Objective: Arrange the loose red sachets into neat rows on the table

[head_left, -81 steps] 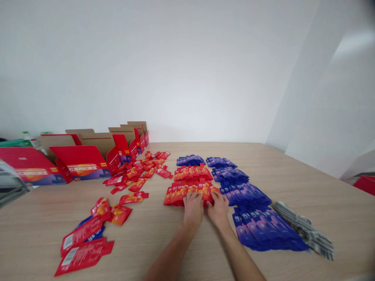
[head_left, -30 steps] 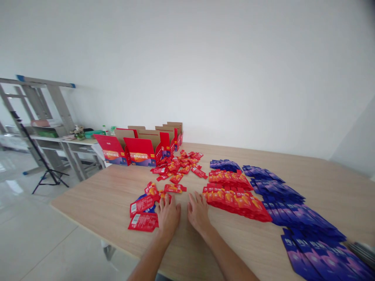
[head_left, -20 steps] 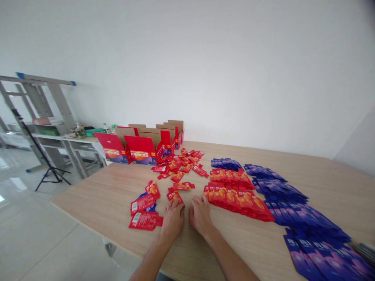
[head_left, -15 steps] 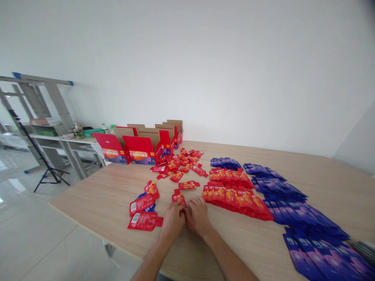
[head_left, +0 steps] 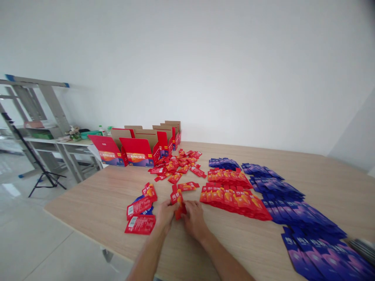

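Raised between my left hand (head_left: 165, 214) and right hand (head_left: 193, 219), one red pouch (head_left: 178, 201) now sits pinched by both.

One view only: head-worn. We look from above and behind the hands (head_left: 180, 214), facing forward and down. Hands sit low, near centre, close to us; forearms enter from below. Counter (head_left: 234, 238) spreads around and beyond them, wall (head_left: 222, 78) behind, floor (head_left: 38, 234) to their left. No second view to overlap.
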Demonstrator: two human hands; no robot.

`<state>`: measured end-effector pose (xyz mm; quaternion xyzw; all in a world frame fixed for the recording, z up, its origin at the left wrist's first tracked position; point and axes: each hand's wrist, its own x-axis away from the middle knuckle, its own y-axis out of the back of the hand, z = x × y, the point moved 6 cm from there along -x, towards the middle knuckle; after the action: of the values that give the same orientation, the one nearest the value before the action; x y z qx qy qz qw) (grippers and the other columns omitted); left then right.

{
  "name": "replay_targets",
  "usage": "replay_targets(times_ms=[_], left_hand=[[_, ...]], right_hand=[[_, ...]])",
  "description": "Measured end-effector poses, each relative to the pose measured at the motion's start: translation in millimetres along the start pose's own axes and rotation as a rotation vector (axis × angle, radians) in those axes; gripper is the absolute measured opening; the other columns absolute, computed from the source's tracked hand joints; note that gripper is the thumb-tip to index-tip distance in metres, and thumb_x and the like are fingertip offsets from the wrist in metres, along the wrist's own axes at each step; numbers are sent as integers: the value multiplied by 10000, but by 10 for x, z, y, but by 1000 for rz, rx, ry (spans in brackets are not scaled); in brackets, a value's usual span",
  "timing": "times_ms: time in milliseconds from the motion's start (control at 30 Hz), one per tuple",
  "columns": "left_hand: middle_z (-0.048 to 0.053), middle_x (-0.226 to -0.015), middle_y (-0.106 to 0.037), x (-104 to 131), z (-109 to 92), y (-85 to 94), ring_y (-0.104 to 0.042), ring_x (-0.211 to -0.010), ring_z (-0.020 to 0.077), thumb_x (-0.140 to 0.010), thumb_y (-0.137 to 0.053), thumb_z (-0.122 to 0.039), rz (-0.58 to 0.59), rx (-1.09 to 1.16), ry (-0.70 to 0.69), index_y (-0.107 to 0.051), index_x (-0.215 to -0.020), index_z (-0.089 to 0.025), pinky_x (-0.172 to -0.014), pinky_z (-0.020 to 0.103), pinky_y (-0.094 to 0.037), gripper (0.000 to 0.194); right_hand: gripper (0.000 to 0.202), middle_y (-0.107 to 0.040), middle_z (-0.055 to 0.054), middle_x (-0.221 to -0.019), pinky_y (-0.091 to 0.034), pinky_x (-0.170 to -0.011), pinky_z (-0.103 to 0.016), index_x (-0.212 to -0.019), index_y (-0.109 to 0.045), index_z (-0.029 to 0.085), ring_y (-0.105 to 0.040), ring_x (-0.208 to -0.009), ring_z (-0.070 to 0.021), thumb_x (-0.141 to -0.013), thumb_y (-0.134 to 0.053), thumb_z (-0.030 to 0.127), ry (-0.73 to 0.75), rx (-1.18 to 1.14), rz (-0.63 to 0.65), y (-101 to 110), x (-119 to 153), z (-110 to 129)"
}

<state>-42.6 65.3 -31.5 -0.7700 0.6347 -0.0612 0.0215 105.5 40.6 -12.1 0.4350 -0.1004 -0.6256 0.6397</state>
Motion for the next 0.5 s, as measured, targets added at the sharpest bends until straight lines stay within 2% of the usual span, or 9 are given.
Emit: replay_targets(times_ms=[100, 133, 233, 333, 500], left_hand=[[55, -720, -729, -20, 10, -104, -665, -644, 180, -639, -800, -328, 113, 237, 20, -747, -836, -113, -623, 278, -510, 297], [58, -715, -727, -28, 1, -128, -662, -637, 178, -630, -813, -332, 118, 291, 26, -747, -834, -110, -613, 273, -505, 308], [59, -664, -708, -50, -62, -222, -646, -594, 170, -619, -842, -376, 120, 366, 41, -745, -814, -100, -565, 261, -489, 352], [39, -622, -679, -73, -190, -351, -598, -519, 136, -645, -832, -462, 145, 384, 22, -730, -816, -101, -496, 235, -444, 412], [-23, -541, -598, -147, -341, -474, -495, -429, 86, -639, -830, -511, 106, 366, 13, -672, -744, -123, -432, 204, -368, 431]], right_hand=[[507, -651, -129, -1258, -446, -1009, -407, -1289, -606, 183, -580, -1151, -287, -790, -665, 256, -81, -189, -84, 65, -30, -73], [499, -663, -132, -1235, -480, -964, -399, -1275, -611, 180, -609, -1109, -287, -792, -672, 288, -131, -276, -82, 78, -41, -102], [343, -734, -101, -1010, -537, -738, -339, -1112, -670, 179, -686, -855, -250, -819, -650, 356, -259, -556, 40, 66, -63, -139], [194, -716, -42, -741, -470, -572, -270, -885, -677, 173, -657, -645, -197, -782, -667, 338, -356, -719, 141, 55, -56, -159], [200, -679, -11, -621, -402, -498, -240, -769, -647, 175, -596, -514, -149, -694, -740, 337, -520, -834, 188, -2, -16, -258]])
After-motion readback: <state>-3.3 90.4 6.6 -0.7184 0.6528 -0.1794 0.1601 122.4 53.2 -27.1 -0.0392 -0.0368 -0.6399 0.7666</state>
